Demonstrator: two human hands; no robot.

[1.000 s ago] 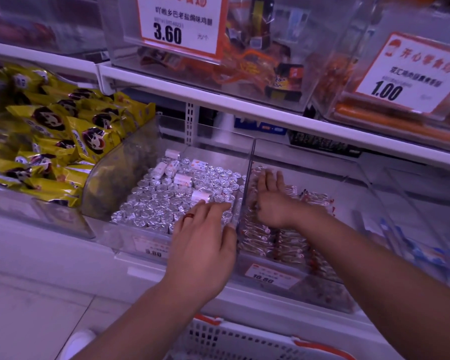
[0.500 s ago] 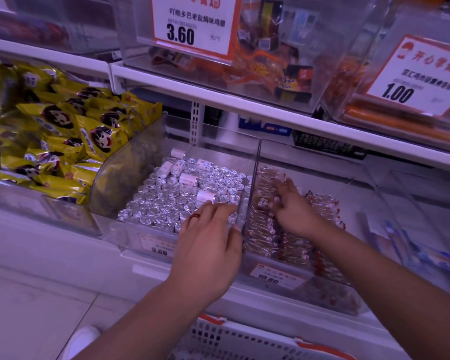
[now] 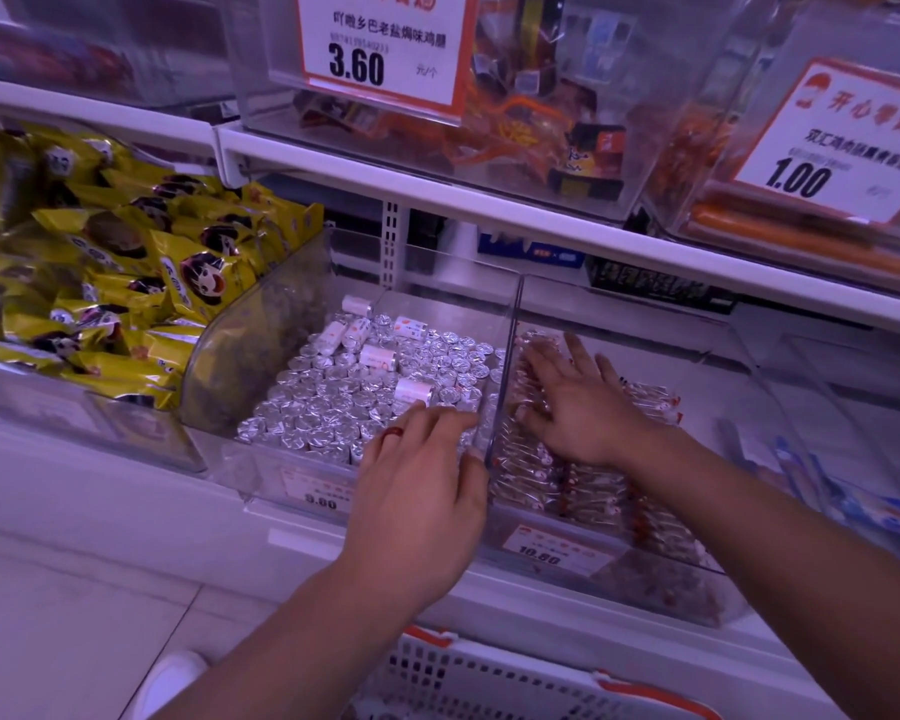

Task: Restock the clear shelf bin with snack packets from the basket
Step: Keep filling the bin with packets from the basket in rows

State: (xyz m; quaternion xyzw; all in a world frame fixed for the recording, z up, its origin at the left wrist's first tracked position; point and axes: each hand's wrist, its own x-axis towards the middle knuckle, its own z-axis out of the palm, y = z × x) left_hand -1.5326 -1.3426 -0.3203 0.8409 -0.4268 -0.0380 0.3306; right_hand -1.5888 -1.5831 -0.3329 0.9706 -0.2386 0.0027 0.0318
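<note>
Right grip: my right hand point(image 3: 575, 407) lies flat with fingers spread, pressing on the clear-wrapped, red-ended snack packets point(image 3: 557, 470); it pinches nothing.
Left grip: my left hand point(image 3: 422, 485) is relaxed and straight-fingered, its thumb side against the thin transparent divider wall point(image 3: 505, 376); it holds nothing.
Task's thing: the packets lie in rows inside the clear plastic shelf bin point(image 3: 749, 387), filling its front and left part; the back right of the bin floor shows bare.
Key relation: the packets sit directly under my right palm and just right of the divider; their long axes seem to run roughly left to right, across the bin. The right hand is nearer, the left is just across the wall.
Basket: the white slotted plastic basket with orange trim point(image 3: 489, 672) is below the shelf edge, near my forearms; I cannot see its contents.
Textures: the packets are slick and crinkly, so I judge they slide easily under pressure.
Neighbours: small silver foil-topped cups point(image 3: 333, 407) fill the bin to the left; glossy yellow bags point(image 3: 126, 283) lie further left.
Step in hand: I judge I am levelling the rows.
</note>
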